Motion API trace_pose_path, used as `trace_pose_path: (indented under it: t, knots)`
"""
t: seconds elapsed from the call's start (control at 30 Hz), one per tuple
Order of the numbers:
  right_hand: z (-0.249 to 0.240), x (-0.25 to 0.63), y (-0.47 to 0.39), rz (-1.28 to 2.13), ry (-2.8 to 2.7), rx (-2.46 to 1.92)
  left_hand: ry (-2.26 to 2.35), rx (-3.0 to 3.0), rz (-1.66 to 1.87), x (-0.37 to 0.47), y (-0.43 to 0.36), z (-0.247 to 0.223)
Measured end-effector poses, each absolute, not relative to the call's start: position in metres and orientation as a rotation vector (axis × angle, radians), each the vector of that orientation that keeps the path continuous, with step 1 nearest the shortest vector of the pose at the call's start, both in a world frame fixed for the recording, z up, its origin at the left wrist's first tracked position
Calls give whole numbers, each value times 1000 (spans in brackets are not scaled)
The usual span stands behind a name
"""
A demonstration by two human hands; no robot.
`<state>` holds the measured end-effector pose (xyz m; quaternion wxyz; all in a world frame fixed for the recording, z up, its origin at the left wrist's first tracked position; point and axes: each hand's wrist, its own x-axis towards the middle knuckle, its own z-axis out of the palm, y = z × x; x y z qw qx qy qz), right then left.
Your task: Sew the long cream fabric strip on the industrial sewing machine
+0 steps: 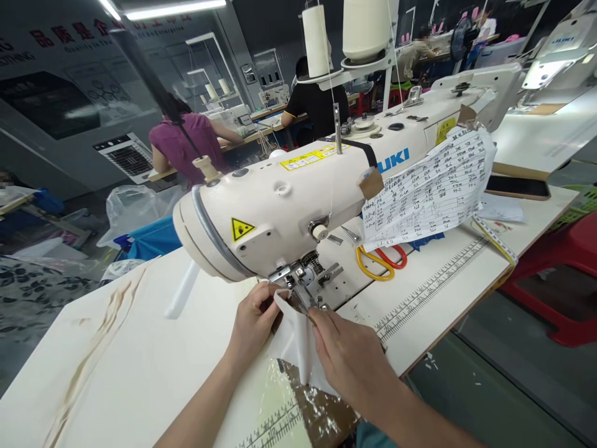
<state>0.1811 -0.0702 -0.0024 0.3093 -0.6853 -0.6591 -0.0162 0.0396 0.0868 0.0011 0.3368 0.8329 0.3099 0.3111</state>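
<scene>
Head view, and here we are right under the needle end of the sewing machine [275,211]! The white cloth [298,348] hangs just in front of the needle area, its top edge gathered between two bare hands. The left hand [252,320] has thumb and forefinger drawn together, pinching the cloth at its upper left corner. Over on the other side, the right hand [349,354] has its fingers bent against the cloth's right edge; its thumb is hidden, so whether it pinches, I can't tell. Beyond the hands, yellow-handled scissors [388,274] lie on the table [186,367], and a handwritten sheet [429,186] drapes down the machine's side.
</scene>
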Motion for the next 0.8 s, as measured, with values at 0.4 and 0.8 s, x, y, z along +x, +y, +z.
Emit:
trace_pose_path:
  t: [0.4, 0.8]
  knots:
    - [-2, 180, -68, -85, -1756, -1845, 783, 2189, 818, 40, 87, 2]
    - [-4, 177, -67, -60, -1819, -1871, 810, 2302, 828, 40, 87, 7]
